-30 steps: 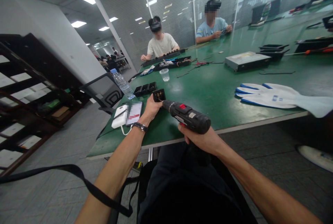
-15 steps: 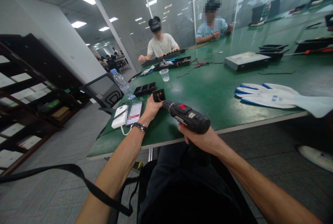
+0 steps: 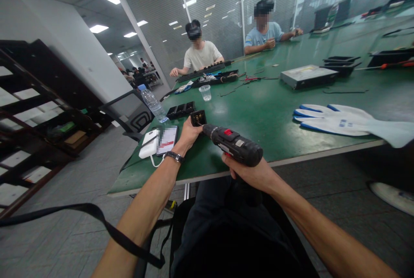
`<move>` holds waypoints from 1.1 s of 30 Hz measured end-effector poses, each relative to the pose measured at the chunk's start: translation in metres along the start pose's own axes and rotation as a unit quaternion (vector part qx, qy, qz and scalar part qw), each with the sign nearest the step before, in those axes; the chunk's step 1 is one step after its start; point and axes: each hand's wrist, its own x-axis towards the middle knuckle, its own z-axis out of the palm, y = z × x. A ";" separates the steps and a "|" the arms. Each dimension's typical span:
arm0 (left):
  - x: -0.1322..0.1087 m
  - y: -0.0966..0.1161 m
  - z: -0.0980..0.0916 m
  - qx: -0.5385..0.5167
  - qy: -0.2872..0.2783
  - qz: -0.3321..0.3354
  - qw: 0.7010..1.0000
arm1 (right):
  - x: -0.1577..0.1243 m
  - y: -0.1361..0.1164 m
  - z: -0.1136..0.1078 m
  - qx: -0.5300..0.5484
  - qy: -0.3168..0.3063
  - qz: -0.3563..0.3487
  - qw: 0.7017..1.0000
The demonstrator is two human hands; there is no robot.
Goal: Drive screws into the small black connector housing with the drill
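Observation:
My left hand [image 3: 190,133] grips a small black box-like part [image 3: 198,118] with brass-coloured bits inside, held just above the green table [image 3: 258,118]. My right hand [image 3: 249,172] is wrapped round the handle of a black cordless drill [image 3: 237,144] with a red switch on top. The drill's chuck points left at the part, its tip close by my left thumb; whether it touches the part I cannot tell. Just beyond my left hand lies a black compartmented tray [image 3: 181,110].
Left of my hand are a water bottle [image 3: 153,104], a white power bank [image 3: 148,144] and a phone [image 3: 167,140]. A plastic cup [image 3: 205,92], a metal-topped box [image 3: 307,76] and a glove [image 3: 336,120] lie farther off. Two people sit across the table.
Both my hands, the part and the drill hold almost the same place. Across the table, the person in light blue has moved a hand outward to the right.

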 end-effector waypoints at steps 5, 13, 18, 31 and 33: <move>0.000 0.000 0.000 -0.001 0.001 0.003 1.000 | 0.001 0.004 0.001 -0.016 -0.003 -0.009 1.000; 0.000 0.000 0.000 0.005 0.001 0.003 1.000 | 0.001 0.002 0.000 -0.009 -0.002 -0.012 1.000; 0.000 -0.001 0.000 0.002 0.005 0.000 1.000 | 0.001 0.005 0.001 -0.010 -0.002 -0.011 1.000; 0.001 -0.002 -0.002 0.005 -0.002 0.006 1.000 | 0.002 0.002 0.002 0.018 -0.002 -0.012 1.000; 0.001 -0.002 -0.002 0.006 -0.002 0.003 1.000 | 0.002 0.002 0.002 0.022 -0.004 -0.013 1.000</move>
